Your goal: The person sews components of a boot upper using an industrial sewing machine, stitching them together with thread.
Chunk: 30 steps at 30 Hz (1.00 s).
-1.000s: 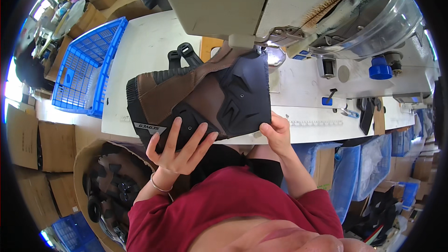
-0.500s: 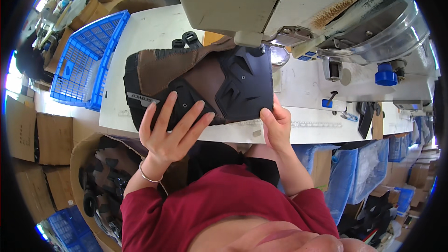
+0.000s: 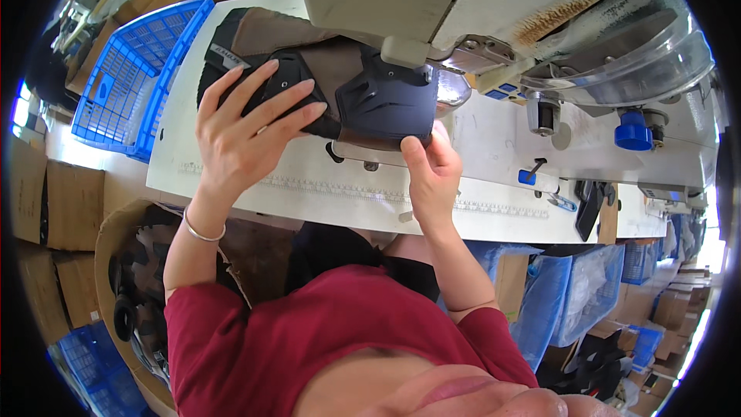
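A brown and black boot upper (image 3: 316, 62) with stiff black moulded panels lies tilted over the white table, its right end beside the foot of a sewing machine (image 3: 413, 53). My left hand (image 3: 243, 128) rests across its left part with the fingers spread on top; the thumb is out of sight under the piece. My right hand (image 3: 434, 174) pinches the near right corner, thumb on top and fingers underneath. Black buckles (image 3: 334, 152) show below its near edge. The machine head hides part of the far edge.
A blue plastic crate (image 3: 127, 89) stands left of the table (image 3: 185, 139). A long ruler strip (image 3: 363, 194) runs along the near side. Scissors-like blue snips (image 3: 563, 202) and a black phone-like object (image 3: 590, 209) lie right. A carton (image 3: 108, 263) of similar pieces stands by my left arm.
Both hands have carried the boot upper away from me, up against the machine head. It has turned, and buckles now show at its near edge. The view has shifted slightly.
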{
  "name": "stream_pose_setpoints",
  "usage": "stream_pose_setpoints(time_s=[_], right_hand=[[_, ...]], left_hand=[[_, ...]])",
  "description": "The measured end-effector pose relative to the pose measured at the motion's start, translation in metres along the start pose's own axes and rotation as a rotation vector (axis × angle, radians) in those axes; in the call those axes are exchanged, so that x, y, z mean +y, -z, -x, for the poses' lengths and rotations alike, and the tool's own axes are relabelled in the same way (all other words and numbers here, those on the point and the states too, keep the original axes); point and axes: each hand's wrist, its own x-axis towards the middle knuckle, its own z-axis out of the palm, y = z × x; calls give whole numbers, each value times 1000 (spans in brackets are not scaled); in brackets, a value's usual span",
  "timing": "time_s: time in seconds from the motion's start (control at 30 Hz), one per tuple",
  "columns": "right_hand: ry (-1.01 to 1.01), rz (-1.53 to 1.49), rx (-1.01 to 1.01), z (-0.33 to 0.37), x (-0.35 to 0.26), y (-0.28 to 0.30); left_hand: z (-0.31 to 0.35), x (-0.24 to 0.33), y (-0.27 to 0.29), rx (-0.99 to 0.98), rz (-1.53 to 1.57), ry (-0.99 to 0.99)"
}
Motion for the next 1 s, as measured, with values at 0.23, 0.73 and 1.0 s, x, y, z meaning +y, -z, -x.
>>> stream_pose_setpoints(time_s=[0.23,0.73,1.0], right_hand=[[-57,-146,118,-1,0,0],[-2,-343,256,0,7,-2],[-80,-169,226,18,18,-14]], left_hand=[[-19,-9,-6,-21,13,13],[-35,-15,-13,-22,27,110],[-27,-30,-13,-21,48,-2]])
